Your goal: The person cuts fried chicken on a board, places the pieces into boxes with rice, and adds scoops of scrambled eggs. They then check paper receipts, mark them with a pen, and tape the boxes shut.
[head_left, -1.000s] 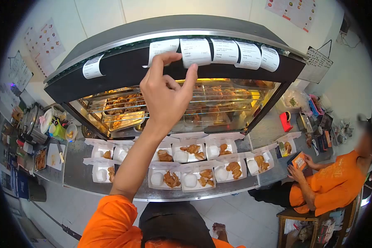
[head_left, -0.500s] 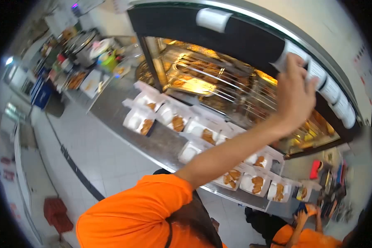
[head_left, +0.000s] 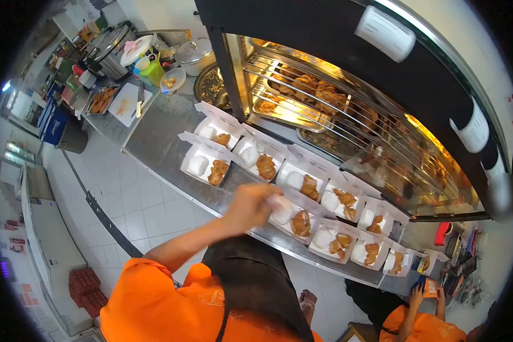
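Observation:
My left hand (head_left: 249,208), smeared by motion, is over the front row of boxes. Its fingers are closed on a pale paper slip (head_left: 279,206), blurred and partly merged with the box behind it. Just beyond is an open white food box (head_left: 295,233) with a mound of white rice and a brown piece of fried chicken (head_left: 301,223). Several more open boxes of rice and chicken stand in two rows on the metal counter (head_left: 171,142). White paper slips (head_left: 385,33) hang from the black front of the warming cabinet (head_left: 302,34). My right hand is out of sight.
Behind the boxes, the lit warming cabinet holds trays of chicken (head_left: 319,94) on wire racks. A knife (head_left: 139,101) lies on a cutting board (head_left: 123,105) at the left. At lower right, a person in orange holds an orange item (head_left: 430,288).
My left hand has come down from the row of hanging slips to the boxes, bringing one slip away. My view has shifted, so the cabinet and boxes show larger.

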Demonstrator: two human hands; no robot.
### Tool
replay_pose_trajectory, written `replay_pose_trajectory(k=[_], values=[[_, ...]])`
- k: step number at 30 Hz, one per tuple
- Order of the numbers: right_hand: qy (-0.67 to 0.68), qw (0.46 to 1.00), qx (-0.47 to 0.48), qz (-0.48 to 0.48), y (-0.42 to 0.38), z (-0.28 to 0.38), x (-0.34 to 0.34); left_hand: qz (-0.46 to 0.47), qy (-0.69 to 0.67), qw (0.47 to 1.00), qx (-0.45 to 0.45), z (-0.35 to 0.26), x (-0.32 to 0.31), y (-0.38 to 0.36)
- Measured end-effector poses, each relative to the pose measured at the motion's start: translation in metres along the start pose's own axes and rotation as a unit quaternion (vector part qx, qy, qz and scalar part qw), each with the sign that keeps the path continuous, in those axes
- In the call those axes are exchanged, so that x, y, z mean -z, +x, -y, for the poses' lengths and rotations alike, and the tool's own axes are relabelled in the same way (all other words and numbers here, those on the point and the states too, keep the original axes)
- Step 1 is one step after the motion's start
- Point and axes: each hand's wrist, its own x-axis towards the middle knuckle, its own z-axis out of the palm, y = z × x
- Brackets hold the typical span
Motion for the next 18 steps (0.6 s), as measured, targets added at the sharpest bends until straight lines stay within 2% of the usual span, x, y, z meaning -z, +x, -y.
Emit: replay_pose_trajectory(k=[1, 2, 4, 5, 6, 7, 9, 10, 12, 13, 14, 15, 16, 17, 18], values=[[0.239, 0.946, -0.218, 0.034, 0.005, -0.004, -0.008, -0.026, 0.063, 0.997, -0.031, 0.026, 0.036, 0.01], [0.07, 0.996, -0.047, -0.007, -0.04, 0.037, -0.021, -0.051, 0.125, 0.989, -0.064, 0.051, 0.072, 0.026], [-0.032, 0.999, -0.032, -0.008, -0.072, 0.066, -0.039, -0.132, 0.188, 0.969, -0.086, 0.079, 0.134, 0.064], [-0.073, 0.997, -0.014, -0.002, -0.075, 0.067, -0.051, -0.154, 0.296, 0.931, -0.149, 0.103, 0.161, 0.088], [-0.115, 0.993, 0.006, 0.006, -0.078, 0.062, -0.059, -0.151, 0.321, 0.91, -0.214, 0.13, 0.18, 0.112], [-0.149, 0.989, 0.022, 0.006, -0.084, 0.061, -0.068, -0.146, 0.315, 0.912, -0.218, 0.161, 0.194, 0.133], [-0.196, 0.98, 0.039, 0.001, -0.096, 0.064, -0.083, 0.046, 0.361, 0.901, -0.236, 0.224, 0.212, 0.167], [-0.212, 0.976, 0.043, -0.003, -0.103, 0.062, -0.09, 0.054, 0.354, 0.901, -0.243, 0.254, 0.214, 0.177], [-0.178, 0.984, 0.011, -0.023, -0.123, 0.063, -0.107, 0.205, 0.459, 0.798, -0.332, 0.303, 0.218, 0.191], [-0.095, 0.993, -0.048, -0.05, -0.144, 0.082, -0.121, 0.211, 0.453, 0.797, -0.34, 0.319, 0.22, 0.194], [-0.009, 0.991, -0.102, -0.087, -0.167, 0.105, -0.135, 0.231, 0.48, 0.768, -0.356, 0.33, 0.221, 0.196], [0.157, 0.956, -0.204, -0.141, -0.192, 0.128, -0.152, 0.252, 0.504, 0.736, -0.375, 0.337, 0.221, 0.199], [0.17, 0.951, -0.21, -0.154, -0.204, 0.12, -0.163, 0.282, 0.529, 0.713, -0.364, 0.34, 0.22, 0.203], [0.176, 0.949, -0.216, -0.15, -0.218, 0.114, -0.174, 0.289, 0.519, 0.709, -0.38, 0.347, 0.218, 0.205], [0.182, 0.947, -0.222, -0.146, -0.23, 0.104, -0.184, 0.285, 0.545, 0.702, -0.358, 0.356, 0.216, 0.207]])
